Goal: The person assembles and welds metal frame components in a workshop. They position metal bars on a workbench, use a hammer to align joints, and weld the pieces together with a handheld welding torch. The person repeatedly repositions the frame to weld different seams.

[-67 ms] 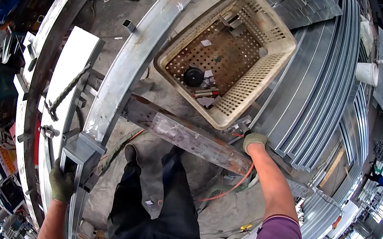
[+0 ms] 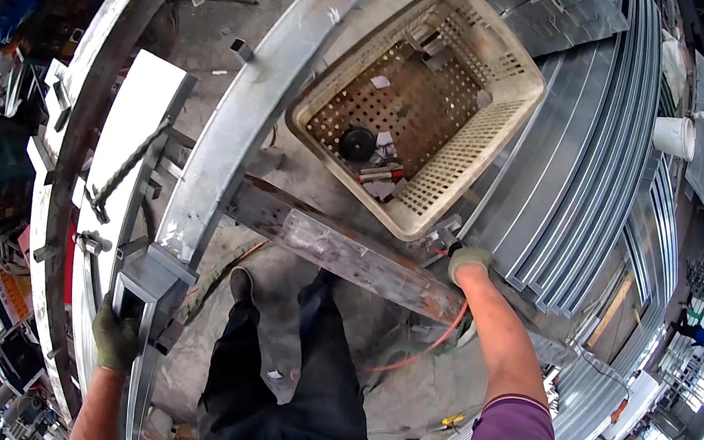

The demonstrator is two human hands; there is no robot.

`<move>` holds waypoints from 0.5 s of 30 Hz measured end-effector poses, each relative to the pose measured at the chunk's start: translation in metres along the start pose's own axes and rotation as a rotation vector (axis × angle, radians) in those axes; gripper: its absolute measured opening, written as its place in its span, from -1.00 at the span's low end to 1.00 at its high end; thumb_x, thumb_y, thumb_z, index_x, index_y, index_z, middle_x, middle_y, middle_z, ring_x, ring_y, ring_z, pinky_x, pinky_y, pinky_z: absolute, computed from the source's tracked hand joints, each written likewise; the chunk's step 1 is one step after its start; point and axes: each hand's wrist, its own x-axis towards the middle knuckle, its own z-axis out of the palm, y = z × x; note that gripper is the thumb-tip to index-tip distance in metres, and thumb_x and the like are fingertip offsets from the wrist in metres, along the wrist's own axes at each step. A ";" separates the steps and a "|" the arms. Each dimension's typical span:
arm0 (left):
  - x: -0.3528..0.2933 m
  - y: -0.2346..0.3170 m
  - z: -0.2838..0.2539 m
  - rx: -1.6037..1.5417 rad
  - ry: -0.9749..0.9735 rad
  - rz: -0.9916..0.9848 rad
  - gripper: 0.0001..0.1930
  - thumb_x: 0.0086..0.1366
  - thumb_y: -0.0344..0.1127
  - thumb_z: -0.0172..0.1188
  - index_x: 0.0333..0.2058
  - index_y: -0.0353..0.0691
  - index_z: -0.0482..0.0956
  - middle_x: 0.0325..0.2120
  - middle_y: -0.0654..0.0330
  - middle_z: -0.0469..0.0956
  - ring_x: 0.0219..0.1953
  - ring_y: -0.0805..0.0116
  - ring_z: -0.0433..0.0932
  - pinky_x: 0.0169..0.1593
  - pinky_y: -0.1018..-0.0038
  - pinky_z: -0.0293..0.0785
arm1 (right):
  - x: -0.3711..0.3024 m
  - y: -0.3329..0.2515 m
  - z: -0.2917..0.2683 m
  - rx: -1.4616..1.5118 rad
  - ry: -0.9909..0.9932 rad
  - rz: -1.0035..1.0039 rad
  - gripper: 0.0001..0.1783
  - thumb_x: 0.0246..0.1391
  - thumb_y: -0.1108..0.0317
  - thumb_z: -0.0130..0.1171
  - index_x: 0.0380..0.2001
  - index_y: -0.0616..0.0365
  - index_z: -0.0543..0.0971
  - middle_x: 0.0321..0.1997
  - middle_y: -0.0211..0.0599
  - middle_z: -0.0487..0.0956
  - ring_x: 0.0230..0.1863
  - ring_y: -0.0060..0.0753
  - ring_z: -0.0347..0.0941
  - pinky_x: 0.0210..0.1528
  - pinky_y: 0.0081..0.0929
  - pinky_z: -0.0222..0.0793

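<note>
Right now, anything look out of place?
Yes: white scraps and a black disc lie like litter in the crate, its bottom stained brown. A red hose curves across the floor beside the legs, perhaps a trip risk.

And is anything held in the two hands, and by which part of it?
The right hand seems to hold a metal tool by its dark end. The left hand is at the open square metal piece; a grip cannot be told.

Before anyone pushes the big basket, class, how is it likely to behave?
The basket would probably keep its shape, given its thick rim and stiff-looking walls. It seems likely to be light for its size, being full of holes and sparsely loaded. The black disc inside may slide if tipped.
</note>
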 end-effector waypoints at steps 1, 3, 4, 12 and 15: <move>0.001 0.001 0.000 0.018 -0.004 0.008 -0.44 0.31 -0.33 0.28 0.20 -0.59 0.51 -0.20 -0.33 0.70 -0.11 -0.28 0.72 -0.01 0.09 0.62 | -0.004 0.002 -0.002 0.005 0.021 -0.019 -0.58 0.21 0.22 0.22 0.10 -0.04 0.77 0.18 -0.14 0.75 0.20 0.04 0.69 0.07 0.08 0.62; 0.005 0.003 -0.001 0.046 -0.018 0.031 -0.43 0.32 -0.25 0.32 0.18 -0.59 0.53 -0.19 -0.35 0.69 -0.10 -0.34 0.71 -0.02 0.02 0.61 | -0.022 0.007 -0.002 0.019 0.051 -0.056 -0.56 0.26 0.22 0.19 0.17 -0.05 0.74 0.25 -0.18 0.72 0.25 0.04 0.67 0.07 0.13 0.61; 0.005 0.010 -0.002 0.082 -0.002 0.039 -0.43 0.34 -0.22 0.34 0.16 -0.59 0.53 -0.24 -0.33 0.69 -0.18 -0.32 0.70 -0.09 0.02 0.60 | -0.030 0.008 -0.006 0.080 0.050 -0.043 -0.55 0.25 0.19 0.20 0.17 -0.04 0.74 0.25 -0.16 0.72 0.26 0.04 0.66 0.09 0.10 0.61; 0.010 0.027 -0.009 0.106 -0.057 -0.018 -0.51 0.32 -0.24 0.36 0.14 -0.42 0.58 -0.38 -0.21 0.70 -0.32 -0.24 0.70 -0.20 0.04 0.57 | -0.151 0.043 -0.022 0.663 0.184 0.233 -0.38 -0.08 0.04 0.38 0.03 0.18 0.77 0.05 0.12 0.75 0.13 0.16 0.70 0.17 -0.07 0.60; 0.022 0.067 -0.016 0.016 -0.247 -0.198 -0.48 0.32 -0.25 0.33 0.22 -0.32 0.57 -0.25 -0.23 0.73 -0.17 -0.21 0.73 -0.08 0.06 0.60 | -0.204 0.060 0.025 0.940 0.408 0.378 -0.35 -0.11 0.04 0.39 0.00 0.28 0.76 0.07 0.22 0.73 0.16 0.18 0.69 0.17 -0.07 0.58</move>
